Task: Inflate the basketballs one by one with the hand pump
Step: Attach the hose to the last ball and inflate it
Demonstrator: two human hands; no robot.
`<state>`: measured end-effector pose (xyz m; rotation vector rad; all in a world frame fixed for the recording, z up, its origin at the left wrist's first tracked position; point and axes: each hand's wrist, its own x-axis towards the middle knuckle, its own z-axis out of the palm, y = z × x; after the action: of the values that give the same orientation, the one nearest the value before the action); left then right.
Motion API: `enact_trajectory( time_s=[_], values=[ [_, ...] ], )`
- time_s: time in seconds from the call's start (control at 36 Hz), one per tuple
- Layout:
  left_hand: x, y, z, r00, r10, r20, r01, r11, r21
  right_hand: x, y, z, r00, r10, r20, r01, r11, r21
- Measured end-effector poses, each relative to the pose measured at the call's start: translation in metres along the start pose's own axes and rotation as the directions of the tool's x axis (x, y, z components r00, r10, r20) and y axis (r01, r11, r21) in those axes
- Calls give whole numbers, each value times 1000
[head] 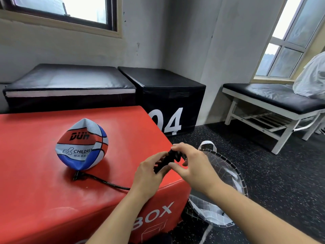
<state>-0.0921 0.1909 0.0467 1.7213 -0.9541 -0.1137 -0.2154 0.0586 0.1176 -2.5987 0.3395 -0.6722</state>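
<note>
A deflated basketball (82,144) in red, white and blue, marked "CHILDREN", lies crumpled on the red box (35,191). A black hose (105,182) runs from under the ball toward my left hand. Over the box's right corner, my left hand (149,173) and my right hand (193,164) both grip a black hand pump (168,160). The left hand holds its lower body and the right hand's fingers wrap its upper end. Much of the pump is hidden by my fingers.
Two black padded boxes (167,88), one marked "04", stand behind the red box against the wall. A white mesh basket (223,173) sits on the dark floor to the right. A black-cushioned white bench (263,103) stands under the right window.
</note>
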Motion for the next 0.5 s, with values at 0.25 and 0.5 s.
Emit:
enact_trajectory(
  time_s=[0.25, 0.5],
  values=[
    [-7, 6, 3, 1000, 11, 14, -12, 996, 90, -7, -3, -18, 998, 8, -60, -4, 998, 61],
    [-7, 8, 2, 999, 10, 35, -13, 998, 67, -12, -7, -73, 938, 115, -328, -9, 951, 309]
  ],
)
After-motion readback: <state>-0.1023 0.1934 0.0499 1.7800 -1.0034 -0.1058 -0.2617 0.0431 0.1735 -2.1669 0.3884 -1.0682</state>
